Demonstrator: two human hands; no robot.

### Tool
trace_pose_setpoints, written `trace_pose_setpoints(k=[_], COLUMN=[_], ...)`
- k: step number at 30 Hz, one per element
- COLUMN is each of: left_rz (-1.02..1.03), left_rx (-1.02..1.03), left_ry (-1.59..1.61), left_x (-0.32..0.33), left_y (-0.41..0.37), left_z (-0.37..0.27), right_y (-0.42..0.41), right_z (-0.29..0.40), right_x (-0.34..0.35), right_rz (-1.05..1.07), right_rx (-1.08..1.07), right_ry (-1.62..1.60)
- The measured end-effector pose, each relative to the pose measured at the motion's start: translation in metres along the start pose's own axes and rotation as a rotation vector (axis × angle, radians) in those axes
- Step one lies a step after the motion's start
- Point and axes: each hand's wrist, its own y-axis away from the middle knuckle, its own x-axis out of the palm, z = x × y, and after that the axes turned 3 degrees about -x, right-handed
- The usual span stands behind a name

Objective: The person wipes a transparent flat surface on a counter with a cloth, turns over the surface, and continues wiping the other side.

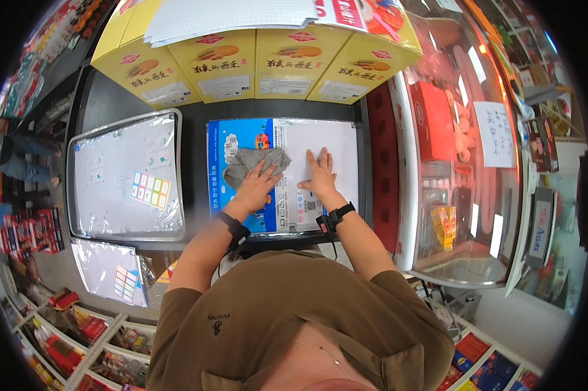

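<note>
My left hand (255,188) lies with its fingers spread on a crumpled grey cloth (245,166), which rests on the blue part of a flat printed sheet or book cover (240,129). The right part of that flat item is pale, with a fine grid, and bears writing and a printed code. Fingers apart, my right hand (320,172) rests on this pale part (343,146) and holds nothing. Both wrists carry black straps. The flat item lies on a dark table (196,146). Whether the left fingers pinch the cloth cannot be told; they look laid flat over it.
Yellow boxes (225,68) stand behind the work area, with white sheets (230,19) on top. At the left are a clear-covered tray (180,146) and a plastic-wrapped packet (98,269). A glass display case (484,195) stands at the right. Another person (25,156) is at the far left.
</note>
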Motion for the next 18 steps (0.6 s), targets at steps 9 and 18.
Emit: trace_pose_setpoints(k=[9, 18], left_rz=[-0.297, -0.047], left_rx=[-0.299, 0.04], left_ry=[-0.023, 0.222], left_x=[-0.009, 0.006], left_y=[0.035, 0.023], left_z=[0.085, 0.012], right_y=[0.002, 0.004], right_z=[0.001, 0.001], right_x=[0.001, 0.002], right_rz=[-0.011, -0.033], right_rx=[0.016, 0.003], right_ry=[-0.041, -0.03])
